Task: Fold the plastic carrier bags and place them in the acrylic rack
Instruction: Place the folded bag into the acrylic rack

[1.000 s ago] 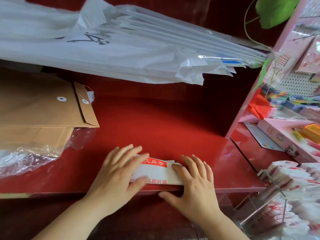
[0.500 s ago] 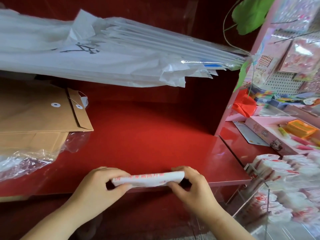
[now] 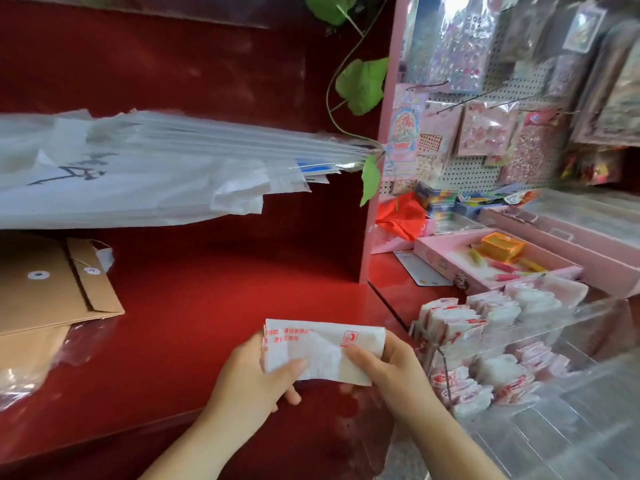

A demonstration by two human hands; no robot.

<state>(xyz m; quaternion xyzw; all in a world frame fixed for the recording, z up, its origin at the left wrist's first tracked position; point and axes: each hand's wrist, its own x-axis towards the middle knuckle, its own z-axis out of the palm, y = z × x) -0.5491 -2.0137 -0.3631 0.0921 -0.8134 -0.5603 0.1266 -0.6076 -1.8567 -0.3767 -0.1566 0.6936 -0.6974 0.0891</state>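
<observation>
One folded carrier bag point(image 3: 322, 351), ends pinched by my left hand point(image 3: 249, 382) and right hand point(image 3: 394, 372). Acrylic rack point(image 3: 571, 410) near, rightward.

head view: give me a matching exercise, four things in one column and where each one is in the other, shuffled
Things
1 folded carrier bag
2 brown envelopes
3 acrylic rack
4 orange box

Places
a in the pink tray
b at the left of the red counter
c gripped by left hand and right hand
d right of the hands, holding folded bags

Pairs: 1-c, 2-b, 3-d, 4-a
</observation>
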